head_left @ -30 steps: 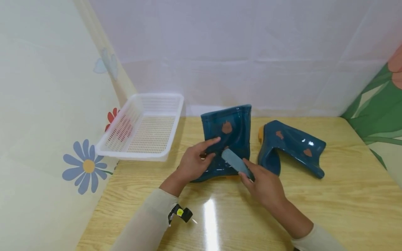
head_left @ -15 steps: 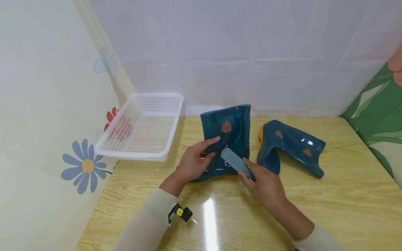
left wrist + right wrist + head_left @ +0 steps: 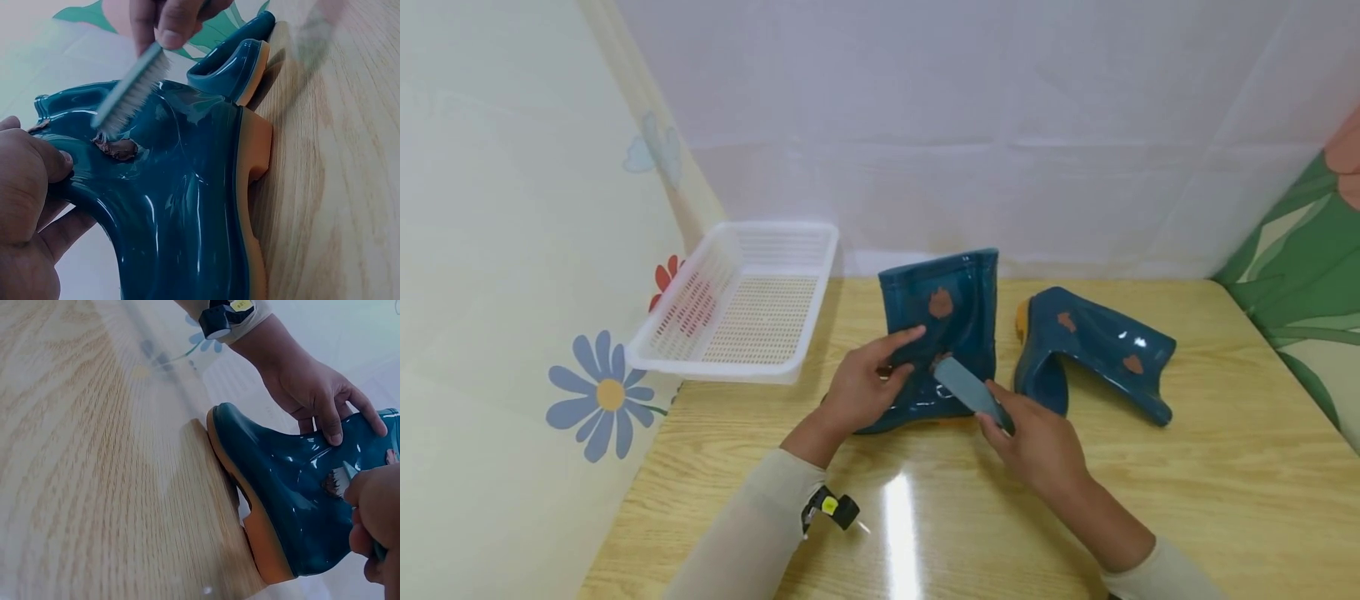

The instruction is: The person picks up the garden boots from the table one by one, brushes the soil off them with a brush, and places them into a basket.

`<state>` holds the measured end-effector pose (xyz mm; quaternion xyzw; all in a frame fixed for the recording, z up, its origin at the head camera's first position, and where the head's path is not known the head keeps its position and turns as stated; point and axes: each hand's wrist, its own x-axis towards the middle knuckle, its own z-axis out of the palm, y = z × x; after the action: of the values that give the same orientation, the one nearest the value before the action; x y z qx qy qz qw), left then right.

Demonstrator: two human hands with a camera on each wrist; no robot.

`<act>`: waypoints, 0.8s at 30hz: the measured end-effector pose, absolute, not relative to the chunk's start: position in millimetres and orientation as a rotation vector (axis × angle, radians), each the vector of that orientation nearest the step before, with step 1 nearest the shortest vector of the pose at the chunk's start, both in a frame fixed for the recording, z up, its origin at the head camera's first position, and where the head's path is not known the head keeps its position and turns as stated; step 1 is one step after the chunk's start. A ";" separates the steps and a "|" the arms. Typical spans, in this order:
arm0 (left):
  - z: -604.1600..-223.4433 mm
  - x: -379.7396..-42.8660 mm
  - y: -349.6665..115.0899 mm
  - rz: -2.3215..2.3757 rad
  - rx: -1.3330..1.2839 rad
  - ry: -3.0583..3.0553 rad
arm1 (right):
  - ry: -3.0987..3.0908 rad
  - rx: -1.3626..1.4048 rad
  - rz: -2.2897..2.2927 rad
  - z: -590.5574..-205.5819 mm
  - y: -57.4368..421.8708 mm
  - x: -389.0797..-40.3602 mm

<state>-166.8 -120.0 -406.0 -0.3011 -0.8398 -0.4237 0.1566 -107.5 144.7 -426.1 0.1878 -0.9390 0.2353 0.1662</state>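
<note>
A glossy dark teal rain boot [image 3: 970, 325] with an orange sole [image 3: 265, 540] stands on the table, toe to the left in the head view. My left hand [image 3: 859, 387] grips its shaft, thumb on one face and fingers round the edge in the left wrist view. My right hand [image 3: 1041, 442] holds a blue-grey brush [image 3: 967, 387] by its handle. White bristles [image 3: 140, 90] touch a brown dirt patch [image 3: 122, 149] at the ankle. Higher on the shaft is another brown patch [image 3: 941, 303].
A second teal boot [image 3: 1097, 337] with two brown patches lies on its side at the right. At the back left stands a white plastic basket [image 3: 715, 369] with perforated walls. The wood-grain table [image 3: 1247, 483] meets a white-covered wall [image 3: 1000, 192] behind.
The brush and right hand have shifted slightly to the right on the boot, showing more of the ankle's brown patch. My left hand and both boots hold their places.
</note>
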 end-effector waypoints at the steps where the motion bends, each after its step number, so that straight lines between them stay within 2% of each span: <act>1: -406.2 -167.1 -120.2 -1.212 -0.861 -2.404 | -2.659 0.544 0.687 -425.7 144.7 -106.9; 8: -406.5 -167.6 -120.8 -1.238 -0.857 -2.411 | -2.672 0.633 0.702 -422.3 137.6 -106.9; 24: -406.2 -166.2 -119.8 -1.240 -0.848 -2.423 | -2.707 0.558 0.705 -427.4 144.4 -107.1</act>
<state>-166.2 -119.8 -406.2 -0.2943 -0.8410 -0.4303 0.1448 -107.1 144.4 -427.4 0.1935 -0.9391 0.2446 0.1441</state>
